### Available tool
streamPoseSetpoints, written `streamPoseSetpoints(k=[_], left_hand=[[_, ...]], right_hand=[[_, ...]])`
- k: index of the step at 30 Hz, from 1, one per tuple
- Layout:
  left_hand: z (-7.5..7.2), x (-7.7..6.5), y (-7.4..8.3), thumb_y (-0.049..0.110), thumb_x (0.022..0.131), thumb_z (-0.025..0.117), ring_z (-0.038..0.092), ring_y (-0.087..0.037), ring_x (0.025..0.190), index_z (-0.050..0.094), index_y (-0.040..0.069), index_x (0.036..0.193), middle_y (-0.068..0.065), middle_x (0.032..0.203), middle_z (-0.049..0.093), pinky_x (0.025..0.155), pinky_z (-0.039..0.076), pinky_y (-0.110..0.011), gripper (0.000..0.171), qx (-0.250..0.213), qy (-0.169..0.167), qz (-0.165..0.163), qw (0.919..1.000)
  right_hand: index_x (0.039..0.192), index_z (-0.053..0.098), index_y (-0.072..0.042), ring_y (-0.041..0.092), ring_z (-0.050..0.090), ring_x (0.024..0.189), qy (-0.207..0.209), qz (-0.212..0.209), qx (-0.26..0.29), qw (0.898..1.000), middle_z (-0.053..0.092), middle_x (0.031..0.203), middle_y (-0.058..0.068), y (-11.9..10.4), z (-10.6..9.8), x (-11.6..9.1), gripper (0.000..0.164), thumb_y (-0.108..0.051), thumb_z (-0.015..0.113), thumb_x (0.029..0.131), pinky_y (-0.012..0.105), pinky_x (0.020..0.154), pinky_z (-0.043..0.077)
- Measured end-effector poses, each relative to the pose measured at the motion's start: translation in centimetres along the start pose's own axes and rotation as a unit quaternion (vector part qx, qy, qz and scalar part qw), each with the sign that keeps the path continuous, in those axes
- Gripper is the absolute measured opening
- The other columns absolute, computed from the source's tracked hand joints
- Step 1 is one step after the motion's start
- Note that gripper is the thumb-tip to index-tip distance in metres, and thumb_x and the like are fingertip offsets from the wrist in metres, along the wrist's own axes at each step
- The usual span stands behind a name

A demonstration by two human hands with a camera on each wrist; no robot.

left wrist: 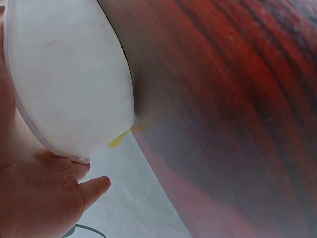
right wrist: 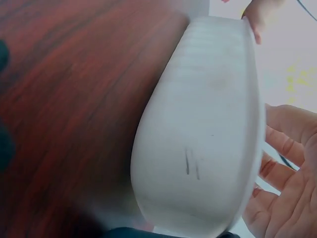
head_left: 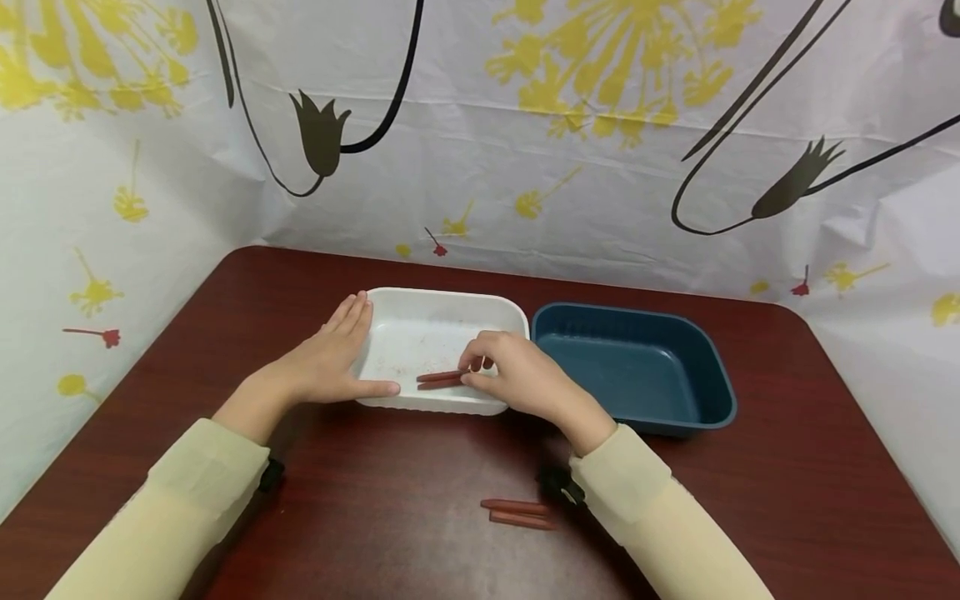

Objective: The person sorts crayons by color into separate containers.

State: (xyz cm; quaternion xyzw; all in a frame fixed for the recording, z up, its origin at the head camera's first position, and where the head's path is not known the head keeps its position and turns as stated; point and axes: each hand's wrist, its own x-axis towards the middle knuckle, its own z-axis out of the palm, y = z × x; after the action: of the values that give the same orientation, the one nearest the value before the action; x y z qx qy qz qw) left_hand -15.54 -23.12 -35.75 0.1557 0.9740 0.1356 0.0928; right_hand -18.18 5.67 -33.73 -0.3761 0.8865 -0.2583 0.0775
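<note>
Reddish-brown sticks (head_left: 438,381) lie side by side near the front wall of the white tray (head_left: 420,321), their right ends in the narrow pinch of the right hand (head_left: 525,375) — whether it grips both is hard to tell. Straight-fingered, the left hand (head_left: 330,358) spreads along the tray's left end, thumb at the front rim, presumably to steady it. Just beside stands the blue tray (head_left: 615,367), conveniently near the right hand; two loose sticks (head_left: 519,514) lie on the table (head_left: 375,517), nearer the person.
</note>
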Motion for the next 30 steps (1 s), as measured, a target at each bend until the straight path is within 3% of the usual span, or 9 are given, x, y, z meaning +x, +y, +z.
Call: streamPoseSetpoints(k=[10,16,23,30], left_hand=[[-0.1,0.1,-0.2,0.073,0.080,0.064,-0.006,-0.039,0.155,0.002,-0.009,0.156,-0.023,0.166,-0.007,0.124,0.011,-0.056,0.128,0.000,0.002,-0.005,1.0000],[0.0,0.2,-0.2,0.073,0.080,0.063,-0.009,-0.038,0.155,-0.001,-0.008,0.155,-0.021,0.165,-0.012,0.125,0.009,-0.055,0.128,-0.001,-0.003,-0.001,1.0000],[0.0,0.2,-0.2,0.071,0.081,0.064,-0.009,-0.038,0.154,0.000,-0.009,0.155,-0.023,0.165,-0.010,0.125,0.008,-0.053,0.127,0.005,-0.003,-0.001,1.0000],[0.2,0.2,-0.3,0.072,0.080,0.065,-0.009,-0.038,0.155,0.000,-0.009,0.155,-0.022,0.165,-0.011,0.125,0.009,-0.053,0.128,0.005,-0.004,-0.004,1.0000]], right_hand=[[0.105,0.073,-0.011,0.018,0.065,0.093,0.015,-0.036,0.014,0.999,0.069,0.098,-0.002,-0.8,-0.5,-2.7,0.015,-0.018,0.072,0.092,0.038,0.083,0.057],[0.103,0.073,-0.016,0.008,0.064,0.090,0.032,-0.055,0.008,0.998,0.069,0.096,-0.007,-0.4,-0.2,-4.4,0.010,-0.018,0.071,0.093,0.032,0.079,0.057],[0.096,0.073,-0.018,0.011,0.058,0.086,0.076,-0.071,0.005,0.995,0.066,0.095,-0.010,-0.5,-0.1,-6.1,0.005,-0.017,0.073,0.091,0.025,0.071,0.052],[0.102,0.073,-0.021,0.008,0.059,0.087,0.048,-0.072,0.017,0.996,0.067,0.100,-0.010,-0.1,-0.1,-7.8,0.010,-0.019,0.071,0.092,0.028,0.074,0.053]])
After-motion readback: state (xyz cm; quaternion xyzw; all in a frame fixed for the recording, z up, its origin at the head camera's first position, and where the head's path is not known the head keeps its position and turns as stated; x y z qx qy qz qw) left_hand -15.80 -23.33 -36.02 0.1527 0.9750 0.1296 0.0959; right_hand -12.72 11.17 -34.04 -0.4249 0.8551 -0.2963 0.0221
